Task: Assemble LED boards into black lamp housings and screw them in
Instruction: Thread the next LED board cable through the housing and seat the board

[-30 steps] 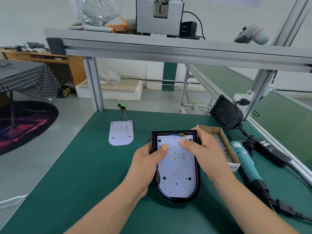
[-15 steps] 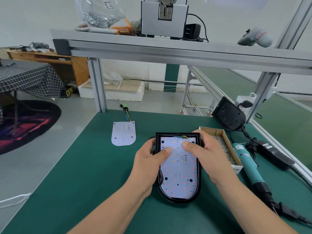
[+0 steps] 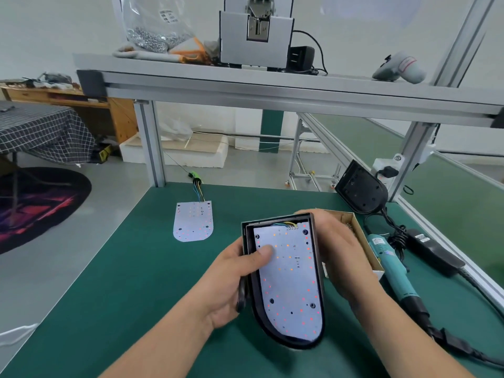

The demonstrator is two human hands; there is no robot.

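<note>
A black lamp housing (image 3: 317,271) is tilted up off the green mat, its left side raised. A white LED board (image 3: 289,279) with red and orange dots lies inside it, coloured wires at its top edge. My left hand (image 3: 240,274) grips the housing's left rim, thumb pressing on the board. My right hand (image 3: 343,257) holds the housing from behind on the right, its fingers mostly hidden. A second LED board (image 3: 193,222) with a wire bundle lies flat further back on the left. Another black housing (image 3: 361,190) leans against the frame post at the right.
A cardboard box of screws (image 3: 362,241) sits just behind my right hand. A teal electric screwdriver (image 3: 392,271) lies right of it, with its black power brick (image 3: 433,252) and cables. An aluminium shelf (image 3: 272,88) spans overhead. The table's left edge drops to the floor.
The housing, flat on the mat before, is now lifted and tilted to the right. My right hand moved from the board's top to behind the housing; my left thumb stays on the board.
</note>
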